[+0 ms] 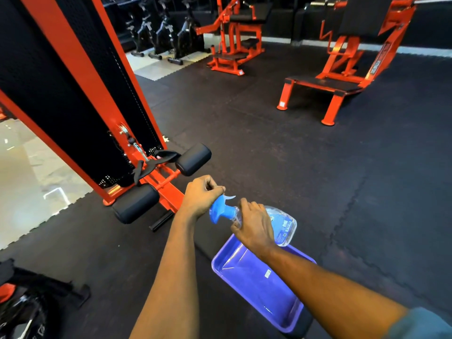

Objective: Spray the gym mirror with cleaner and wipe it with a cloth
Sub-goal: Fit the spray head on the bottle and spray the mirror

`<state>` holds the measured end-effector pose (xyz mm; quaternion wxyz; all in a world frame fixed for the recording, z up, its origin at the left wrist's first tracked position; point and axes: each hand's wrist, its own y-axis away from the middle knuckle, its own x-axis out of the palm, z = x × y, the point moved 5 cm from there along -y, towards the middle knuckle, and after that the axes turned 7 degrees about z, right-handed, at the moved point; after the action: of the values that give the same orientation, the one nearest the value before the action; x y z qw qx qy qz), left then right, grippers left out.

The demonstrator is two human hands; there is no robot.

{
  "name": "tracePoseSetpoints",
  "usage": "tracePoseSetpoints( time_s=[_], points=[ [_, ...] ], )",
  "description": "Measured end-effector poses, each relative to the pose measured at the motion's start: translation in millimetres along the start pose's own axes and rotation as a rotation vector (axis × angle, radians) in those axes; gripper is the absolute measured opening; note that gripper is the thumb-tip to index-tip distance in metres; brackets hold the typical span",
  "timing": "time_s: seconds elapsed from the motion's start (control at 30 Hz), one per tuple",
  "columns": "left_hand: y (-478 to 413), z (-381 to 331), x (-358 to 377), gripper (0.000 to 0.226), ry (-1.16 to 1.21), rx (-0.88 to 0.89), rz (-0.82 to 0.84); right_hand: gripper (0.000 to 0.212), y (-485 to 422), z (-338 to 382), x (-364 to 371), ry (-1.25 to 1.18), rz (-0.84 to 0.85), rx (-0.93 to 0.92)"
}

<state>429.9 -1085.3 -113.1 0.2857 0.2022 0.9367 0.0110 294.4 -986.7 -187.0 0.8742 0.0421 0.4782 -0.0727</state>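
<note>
A clear spray bottle [283, 225] with a blue trigger head [221, 211] is held tilted above a purple tray [259, 289]. My right hand [255, 226] grips the bottle around its neck and shoulder. My left hand [200, 195] pinches the nozzle end of the blue spray head with curled fingers. No cloth and no mirror surface are plainly visible in this view.
An orange and black cable machine [80, 94] with black roller pads [193, 159] stands at the left. An orange bench machine [342, 77] and another orange machine [234, 35] stand farther back on the black rubber floor [318, 179]. Exercise bikes [166, 30] line the far wall.
</note>
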Motion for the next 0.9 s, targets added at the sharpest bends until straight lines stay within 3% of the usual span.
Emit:
tracePoseSetpoints(
  time_s=[0.13,0.23,0.33,0.43,0.53,0.9],
  points=[
    [-3,-3,2,0.025,-0.061,0.022,-0.029,0.099,2,0,5,-0.108,0.028,0.055],
    [-4,-6,6,0.027,-0.068,0.03,-0.019,0.11,5,2,9,-0.154,0.009,-0.003],
    [-4,5,12,0.028,0.069,0.018,0.077,0.1,4,-1,10,-0.219,-0.035,-0.033],
    [2,20,18,0.025,0.248,-0.039,0.198,0.089,0,-11,11,-0.278,-0.05,0.052],
    [10,29,25,0.019,0.291,-0.051,0.292,0.08,-1,-16,12,-0.282,-0.019,0.073],
    [11,33,30,0.012,0.252,-0.014,0.307,0.049,-5,-20,16,-0.211,0.011,0.082]
  ],
)
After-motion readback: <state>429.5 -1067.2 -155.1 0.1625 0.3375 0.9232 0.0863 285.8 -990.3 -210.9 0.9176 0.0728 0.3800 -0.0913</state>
